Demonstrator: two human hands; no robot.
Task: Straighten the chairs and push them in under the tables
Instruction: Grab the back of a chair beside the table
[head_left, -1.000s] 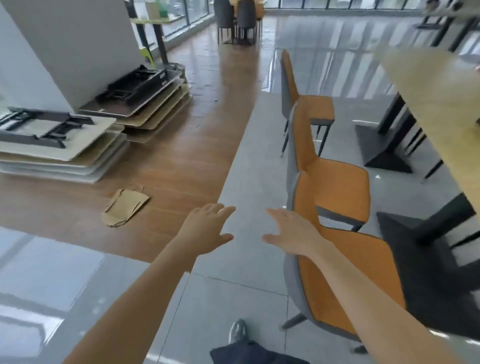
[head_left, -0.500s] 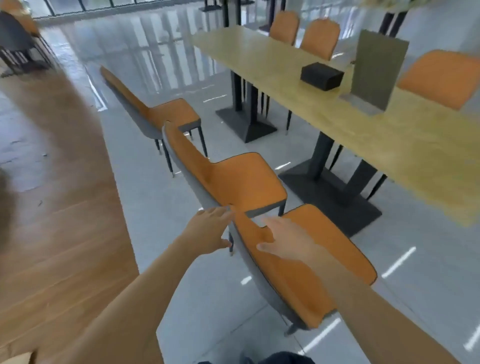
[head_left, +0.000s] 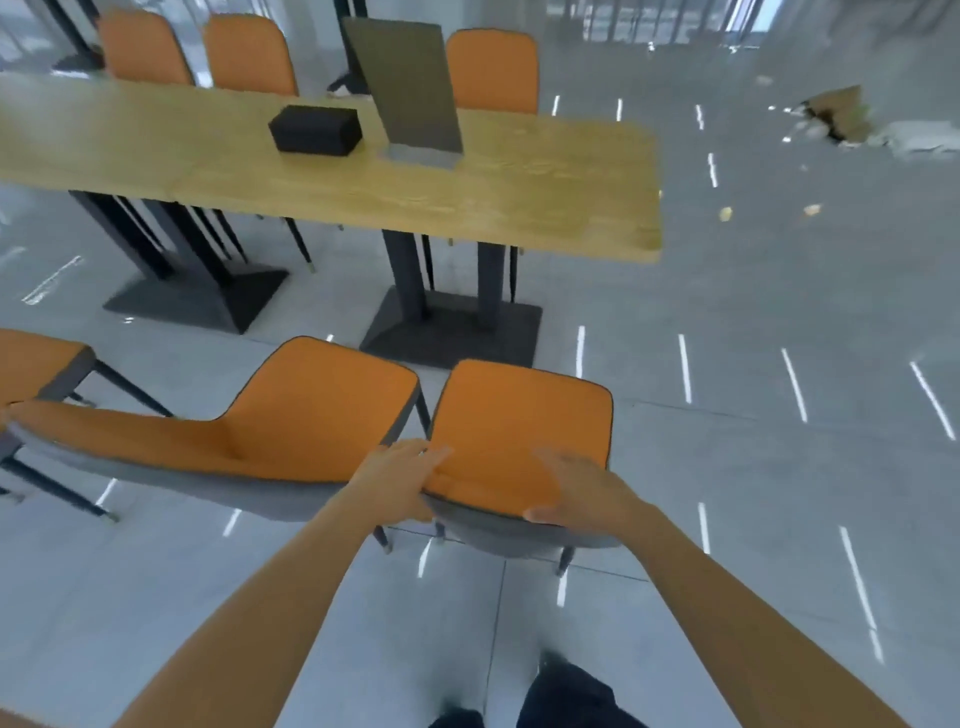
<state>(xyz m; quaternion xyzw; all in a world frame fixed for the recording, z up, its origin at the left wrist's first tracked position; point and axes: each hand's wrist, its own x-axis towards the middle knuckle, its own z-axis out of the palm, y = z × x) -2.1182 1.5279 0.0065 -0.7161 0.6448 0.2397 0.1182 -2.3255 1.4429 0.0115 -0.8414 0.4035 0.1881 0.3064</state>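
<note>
An orange chair with a grey shell (head_left: 519, 415) stands just in front of me, facing the long wooden table (head_left: 467, 197) and set well back from it. My left hand (head_left: 400, 475) holds the left end of its backrest top. My right hand (head_left: 582, 493) rests over the right end of the backrest, fingers spread on it. A second orange chair (head_left: 291, 415) stands touching it on the left, turned askew. A third chair (head_left: 31, 364) shows at the left edge. Three orange chairs (head_left: 491, 70) are tucked in on the table's far side.
On the table sit a black box (head_left: 314, 130) and an upright grey sign (head_left: 410, 93). Two black pedestal bases (head_left: 452, 327) stand under the table. Cardboard and scraps (head_left: 836, 117) lie on the glossy grey tile floor at the far right.
My view has swung right from the wooden floor to the table. Both hands have moved from the air onto the backrest of the nearest chair.
</note>
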